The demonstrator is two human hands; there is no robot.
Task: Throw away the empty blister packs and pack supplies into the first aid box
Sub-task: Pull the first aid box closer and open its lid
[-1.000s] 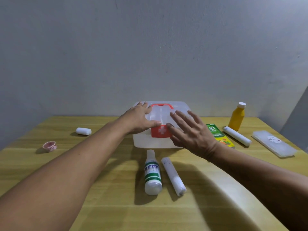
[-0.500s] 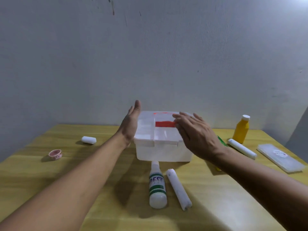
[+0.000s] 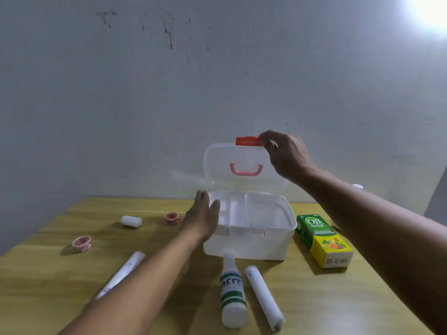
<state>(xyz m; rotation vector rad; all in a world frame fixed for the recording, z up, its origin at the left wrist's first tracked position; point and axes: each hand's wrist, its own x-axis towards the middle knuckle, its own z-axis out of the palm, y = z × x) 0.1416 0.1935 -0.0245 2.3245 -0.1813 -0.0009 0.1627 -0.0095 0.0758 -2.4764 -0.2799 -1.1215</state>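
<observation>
Now the lid (image 3: 244, 170) of the first aid box (image 3: 249, 240) stands upright at the back of the bench (image 3: 48, 281), and the right hand (image 3: 286, 155) has it by the red latch (image 3: 248, 141), fingertips pinched shut on that tab at the top edge. That grip looks like the reason the lid stands open at all. The left hand (image 3: 202, 217) lies flat and open against the box's left wall, holding nothing, apparently bracing the base so it doesn't tip or slide while the lid is raised.

Inside, a white divided tray (image 3: 226, 211) sits across the left part of the opening, the right part looking bare. I'd judge that tray governs where the bigger items can go.

Around it, supplies wait. A white bottle with green bands (image 3: 233, 293) lies with its neck touching the front wall, a white roll (image 3: 263, 297) just beside it. Another long roll (image 3: 121, 274) lies partly under the left forearm. A green and yellow carton (image 3: 323, 239) rests near the box's right side. Off to the left: a short white roll (image 3: 131, 221) and two small pink tape rings (image 3: 82, 243). No blister packs are visible here. The right forearm hides part of the bench's right side.
</observation>
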